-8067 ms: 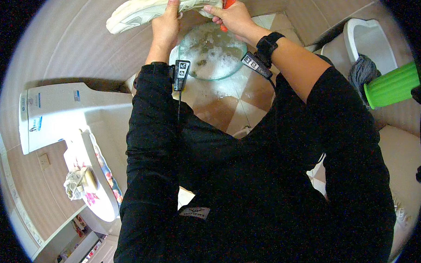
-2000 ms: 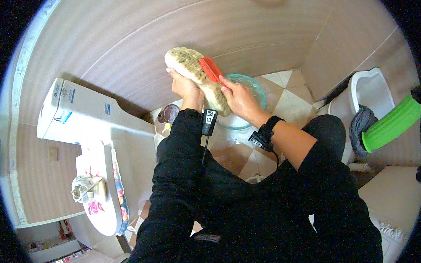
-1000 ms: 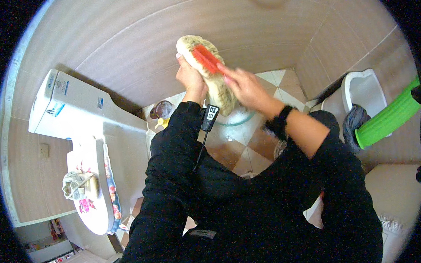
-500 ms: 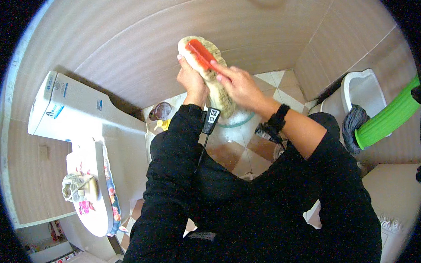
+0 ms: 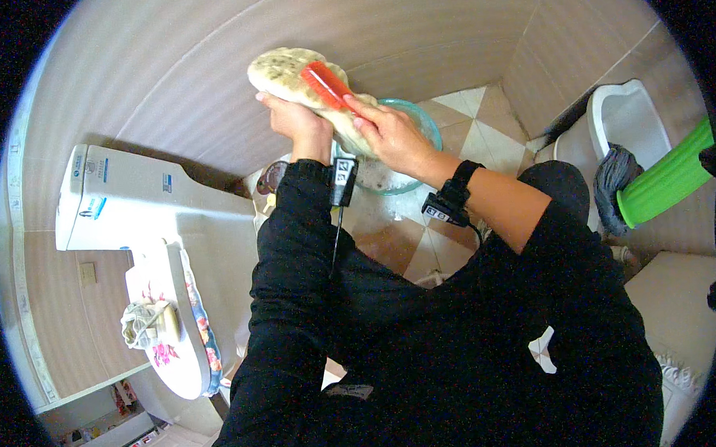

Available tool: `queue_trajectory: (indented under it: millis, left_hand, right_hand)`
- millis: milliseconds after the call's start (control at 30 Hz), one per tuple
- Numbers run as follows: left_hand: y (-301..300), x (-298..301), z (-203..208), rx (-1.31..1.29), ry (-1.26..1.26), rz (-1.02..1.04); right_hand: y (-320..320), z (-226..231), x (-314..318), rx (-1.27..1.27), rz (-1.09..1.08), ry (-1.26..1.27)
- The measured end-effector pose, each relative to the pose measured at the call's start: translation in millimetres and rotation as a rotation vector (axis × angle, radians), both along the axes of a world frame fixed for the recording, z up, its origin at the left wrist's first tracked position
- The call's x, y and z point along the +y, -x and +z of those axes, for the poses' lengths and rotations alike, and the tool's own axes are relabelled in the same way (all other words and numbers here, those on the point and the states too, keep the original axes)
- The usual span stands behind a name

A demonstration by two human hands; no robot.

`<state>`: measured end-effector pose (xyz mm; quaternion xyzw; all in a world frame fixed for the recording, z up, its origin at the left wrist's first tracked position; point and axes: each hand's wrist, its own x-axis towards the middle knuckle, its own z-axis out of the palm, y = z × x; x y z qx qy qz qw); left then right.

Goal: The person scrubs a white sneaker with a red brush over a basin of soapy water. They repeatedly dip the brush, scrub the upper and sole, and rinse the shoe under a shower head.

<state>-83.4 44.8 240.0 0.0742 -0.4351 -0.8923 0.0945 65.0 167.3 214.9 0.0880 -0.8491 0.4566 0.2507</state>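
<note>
A cream, dirt-stained shoe [image 5: 278, 71] is held up at a slant with its sole uppermost. My left hand [image 5: 301, 124] is closed round it from the near left side, some fingers hidden beneath. In my right hand [image 5: 393, 138] is a red scrubbing brush [image 5: 325, 85], gripped by its handle with its head against the sole. Below the shoe stands a clear teal-rimmed basin [image 5: 436, 128] with foamy water, partly covered by my right hand and the shoe.
At the left is a white toilet [image 5: 132, 188]; another pale shoe [image 5: 147, 325] rests on its flowered lid [image 5: 178, 375]. A brown round container [image 5: 271, 179] is on the tiled floor. To the right, a green ridged cylinder [image 5: 664, 180] meets a dark grey mop head [image 5: 615, 184] beside a white fixture [image 5: 634, 123].
Both hands, shoe and brush have swung left and slightly up in view. The shoe has tipped from near upright to a leftward slant, and more of the basin shows.
</note>
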Motion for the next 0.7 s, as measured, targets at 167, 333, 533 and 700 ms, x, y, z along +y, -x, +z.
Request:
queue_trajectory:
  millis: [167,333,533,700]
  left_hand:
    - [15,-32,15,0.018,-0.186,-0.060]
    - [19,-23,10,0.051,-0.256,-0.016]
    - [27,-43,20,0.082,-0.242,0.030]
    - [30,-33,17,0.022,-0.154,0.057]
  right_hand:
    - [-20,-2,-3,-0.383,-0.087,-0.093]
    - [10,15,-11,0.141,-0.057,-0.026]
    - [-6,-9,3,-0.232,-0.045,-0.160]
    - [4,-19,-7,-0.039,-0.074,-0.120]
